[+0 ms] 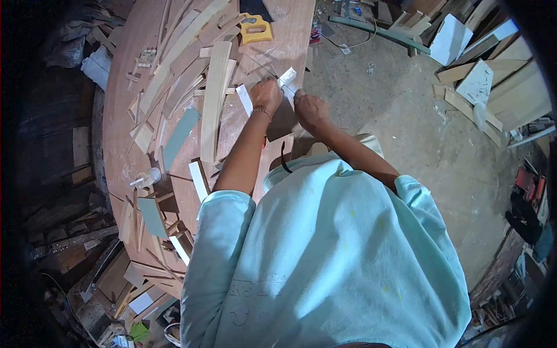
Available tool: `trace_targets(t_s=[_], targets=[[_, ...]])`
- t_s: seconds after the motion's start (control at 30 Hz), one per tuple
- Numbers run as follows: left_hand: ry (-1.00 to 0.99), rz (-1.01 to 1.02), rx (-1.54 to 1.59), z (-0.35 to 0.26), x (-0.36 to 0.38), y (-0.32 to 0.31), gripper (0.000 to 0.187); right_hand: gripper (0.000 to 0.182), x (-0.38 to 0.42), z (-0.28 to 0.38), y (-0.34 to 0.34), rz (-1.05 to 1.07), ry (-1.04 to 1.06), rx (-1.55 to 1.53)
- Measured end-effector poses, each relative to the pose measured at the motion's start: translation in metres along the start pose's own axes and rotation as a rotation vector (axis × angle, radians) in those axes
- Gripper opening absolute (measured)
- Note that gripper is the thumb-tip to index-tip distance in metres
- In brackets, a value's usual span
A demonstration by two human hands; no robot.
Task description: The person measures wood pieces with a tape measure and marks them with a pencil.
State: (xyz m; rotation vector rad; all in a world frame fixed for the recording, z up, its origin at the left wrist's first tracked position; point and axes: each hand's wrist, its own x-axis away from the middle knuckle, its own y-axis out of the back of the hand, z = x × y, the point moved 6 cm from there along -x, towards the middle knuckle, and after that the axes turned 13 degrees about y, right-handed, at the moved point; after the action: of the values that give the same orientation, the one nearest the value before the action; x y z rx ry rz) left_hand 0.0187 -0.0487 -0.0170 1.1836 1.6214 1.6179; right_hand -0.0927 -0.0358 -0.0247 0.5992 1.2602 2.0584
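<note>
My left hand (266, 95) is closed near the table's right edge, its fingers against a small white piece (287, 76) with a shiny surface. Just to its right, my right hand (310, 110) is closed too, fingertips pointing at the same piece. A thin, light line runs between the two hands; what the right fingers grip is too small to tell. A white strip (244, 99) lies left of my left wrist. Beyond the hands, a handsaw with a yellow handle (255, 29) rests on the wooden table (290, 35).
Long pale wood strips (216, 98) are piled along the table's left side, with a grey-green strip (181, 139) among them. A clear plastic container (152, 176) stands at the left. Boards (481, 81) lean at the right, beyond the concrete floor (383, 104).
</note>
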Motion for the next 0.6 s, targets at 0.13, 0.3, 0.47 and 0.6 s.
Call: trace_targets(t_s=[0.13, 0.3, 0.47, 0.6], targets=[[-0.056, -0.224, -0.016, 0.003, 0.001, -0.006, 0.011, 0.013, -0.020, 0.008, 0.001, -0.117, 0.043, -0.033], [-0.054, -0.018, -0.018, 0.003, -0.005, -0.005, 0.014, 0.014, -0.020, 0.006, 0.001, -0.004, 0.037, 0.016], [-0.039, 0.082, -0.005, 0.003, -0.009, -0.007, 0.017, 0.012, 0.012, -0.004, 0.000, -0.019, 0.022, 0.031], [-0.007, 0.082, -0.005, 0.003, -0.002, -0.008, 0.015, 0.022, 0.001, -0.007, -0.012, -0.047, -0.025, -0.022]])
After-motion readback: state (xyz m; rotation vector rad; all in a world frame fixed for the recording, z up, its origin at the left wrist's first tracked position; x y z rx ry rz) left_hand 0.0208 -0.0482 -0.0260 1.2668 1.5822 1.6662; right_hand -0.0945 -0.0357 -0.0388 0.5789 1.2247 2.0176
